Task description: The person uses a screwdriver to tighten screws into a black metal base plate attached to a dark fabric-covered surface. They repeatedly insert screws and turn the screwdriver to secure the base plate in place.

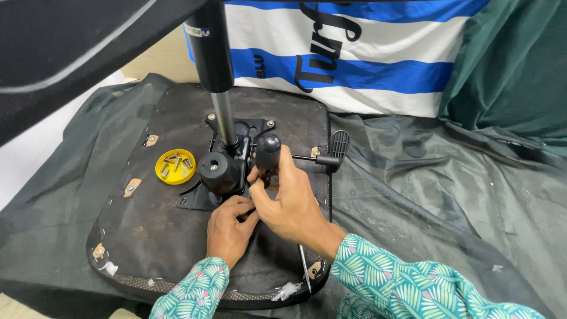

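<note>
Pinching a black-handled screwdriver [269,155] in its closed grip, right hand [291,204] works the chair mechanism plate [227,171], left hand [229,227] curled on the plate edge just below; upturned seat [147,224] on dark-green cloth [425,201].

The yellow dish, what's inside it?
The yellow dish holds a few loose silver screws. Whatever lies beneath those screws is covered.

Chair seat [147,230] on dark tarp [413,195]
</note>
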